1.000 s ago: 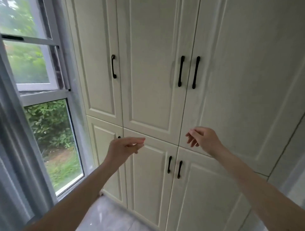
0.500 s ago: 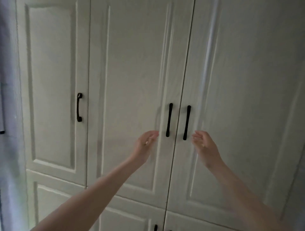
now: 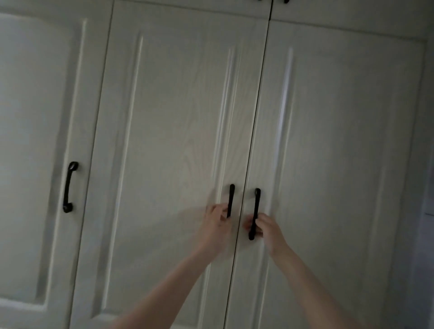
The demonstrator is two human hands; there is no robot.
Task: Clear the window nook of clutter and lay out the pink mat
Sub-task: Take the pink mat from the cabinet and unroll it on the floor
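Tall white cupboard doors fill the head view. My left hand (image 3: pixel 216 222) curls its fingers round the black handle of the middle door (image 3: pixel 231 199). My right hand (image 3: pixel 267 229) grips the black handle of the right door (image 3: pixel 256 206). Both doors are closed, with a thin dark seam between them. The pink mat and the window nook are out of view.
A third closed door at the left carries its own black handle (image 3: pixel 69 186). More small doors with handles sit along the top edge (image 3: pixel 285 1). A grey wall strip runs down the far right (image 3: pixel 428 187).
Both hands rose from the lower doors to the tall doors' handles and closed round them. The view swung up and right, away from the window.
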